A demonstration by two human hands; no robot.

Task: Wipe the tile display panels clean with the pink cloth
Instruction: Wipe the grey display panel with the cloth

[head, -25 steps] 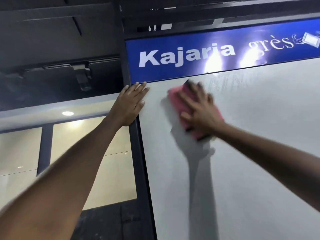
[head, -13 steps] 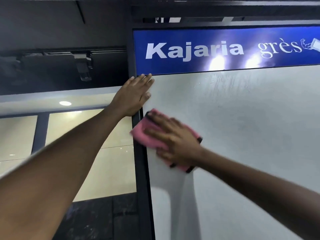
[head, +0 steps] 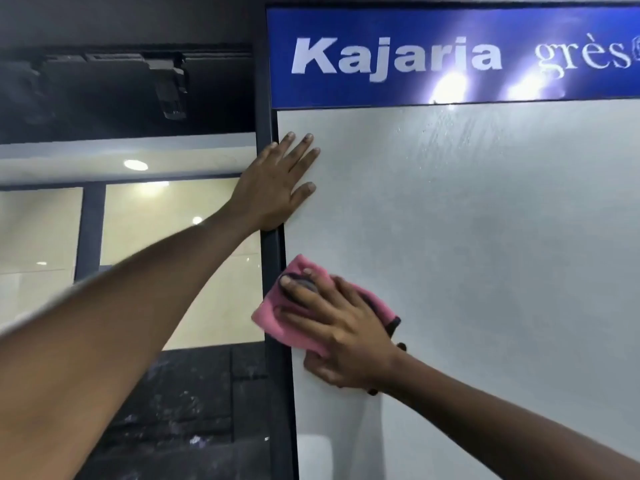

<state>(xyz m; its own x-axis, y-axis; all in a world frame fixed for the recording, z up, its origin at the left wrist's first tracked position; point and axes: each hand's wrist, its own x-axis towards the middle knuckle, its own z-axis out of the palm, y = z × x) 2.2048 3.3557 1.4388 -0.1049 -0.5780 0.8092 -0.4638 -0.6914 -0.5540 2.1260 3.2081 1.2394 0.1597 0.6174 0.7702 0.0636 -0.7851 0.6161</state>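
Note:
A tall pale grey tile display panel [head: 485,271] fills the right half of the view, with faint streaks near its top. My right hand [head: 341,332] presses the pink cloth [head: 277,317] flat against the panel's left edge, fingers spread over it; the cloth overlaps the dark frame [head: 273,258]. My left hand [head: 277,183] lies flat and open on the upper left corner of the panel, its palm across the frame.
A blue sign [head: 433,60] with white lettering caps the panel. To the left stand cream tile panels [head: 166,271] behind a dark post [head: 88,230], a dark stone-look panel [head: 180,403] below, and a black track light [head: 169,84] above.
My right hand has swept the cloth from under the blue sign down and left to the panel's left edge. My left hand has stayed on the upper left corner.

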